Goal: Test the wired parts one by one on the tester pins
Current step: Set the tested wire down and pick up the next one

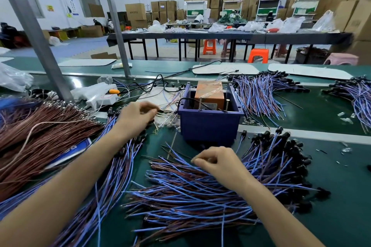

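A blue bin (208, 126) stands in the middle of the green bench and holds an orange tester box (209, 93). Two upright metal pins (227, 105) rise from the bin's front rim. In front of it lies a heap of blue and brown wired parts (180, 192) with black heads at the right. My right hand (217, 163) hovers over this heap with its fingers curled, pinching wire ends. My left hand (138, 115) lies left of the bin, fingers curled over a bundle of wired parts (112, 166) whose black heads sit under it.
A thick bundle of brown wires (40, 132) fills the left side. More blue wired parts (259, 94) lie behind the bin at right. A white power strip (102, 98) and black cables sit at back left. A grey post (34, 31) stands at left.
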Tool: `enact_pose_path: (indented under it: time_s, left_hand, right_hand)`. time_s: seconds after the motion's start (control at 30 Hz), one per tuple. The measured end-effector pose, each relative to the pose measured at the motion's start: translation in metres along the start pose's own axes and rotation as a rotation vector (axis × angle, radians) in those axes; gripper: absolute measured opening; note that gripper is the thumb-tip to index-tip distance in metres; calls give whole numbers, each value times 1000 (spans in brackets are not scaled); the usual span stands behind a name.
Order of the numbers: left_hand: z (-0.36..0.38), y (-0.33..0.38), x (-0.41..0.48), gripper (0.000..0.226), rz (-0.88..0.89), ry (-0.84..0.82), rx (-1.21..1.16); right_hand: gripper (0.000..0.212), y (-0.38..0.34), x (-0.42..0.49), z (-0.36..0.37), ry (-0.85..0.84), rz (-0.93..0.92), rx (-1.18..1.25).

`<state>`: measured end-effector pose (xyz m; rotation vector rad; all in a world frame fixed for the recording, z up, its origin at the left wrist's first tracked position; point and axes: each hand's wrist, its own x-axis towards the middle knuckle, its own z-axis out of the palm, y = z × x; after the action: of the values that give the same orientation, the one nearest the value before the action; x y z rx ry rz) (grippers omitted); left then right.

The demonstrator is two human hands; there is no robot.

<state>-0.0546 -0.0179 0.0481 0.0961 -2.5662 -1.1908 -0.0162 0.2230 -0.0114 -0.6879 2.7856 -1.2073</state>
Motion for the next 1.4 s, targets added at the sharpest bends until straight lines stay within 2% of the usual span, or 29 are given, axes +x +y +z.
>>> enact_pose_path:
  time_s: [0.03, 0.1, 0.17, 0.23, 0.37, 0.47, 0.53, 0.6, 0.7, 0.8, 0.93, 1.03, 1.13, 1.23, 1.3, 1.4]
  left_hand:
    - [-10, -12, -1, 14, 68, -25, 285]
    - [-15, -36, -6, 26, 64, -213, 668]
    - [-8, -57, -19, 35, 9, -338, 883]
    - [-2, -68, -28, 34, 40, -296, 953]
    - [-2, -65, -27, 35, 39, -203, 796]
    - [-6, -50, -27, 34, 8, -123, 519]
    - [-7, -29, -32, 27, 36, -50, 311]
    - [-2, -4, -41, 24, 115, -37, 120]
    - [18, 29, -60, 28, 241, -136, -91]
    - [44, 45, -75, 27, 317, -227, -142]
    - [56, 41, -81, 21, 189, -397, -320]
    - [49, 23, -81, 6, 222, -505, -236]
    - [32, 4, -82, 9, 180, -581, -206]
    - [14, -4, -79, 8, 139, -585, -175]
    - [7, -2, -77, 5, 144, -575, -219]
    - [6, 10, -77, 11, 120, -556, -367]
  right_hand:
    - [19, -1, -1, 2, -19, -9, -10]
    - [20, -4, -2, 3, -5, -9, -7]
    - [20, -8, -2, 5, 10, -14, 2]
    - [21, -11, -3, 6, 7, -16, 16]
    - [20, -12, -7, 4, 17, 0, 41]
    - [18, -11, -11, 3, 37, 24, 93]
    - [18, -11, -11, 2, 62, 58, 196]
    - [19, -16, -10, 4, 98, 103, 397]
    - [21, -31, -7, 8, 113, 185, 756]
    - [22, -41, -6, 6, 176, 228, 968]
    - [22, -29, -6, -19, 377, 357, 1143]
    - [21, -2, -12, -54, 526, 412, 1215]
    - [19, 29, -19, -90, 637, 452, 1054]
    - [20, 52, -26, -109, 665, 464, 609]
    - [23, 57, -29, -115, 618, 457, 287]
    - [33, 48, -29, -113, 442, 466, -318]
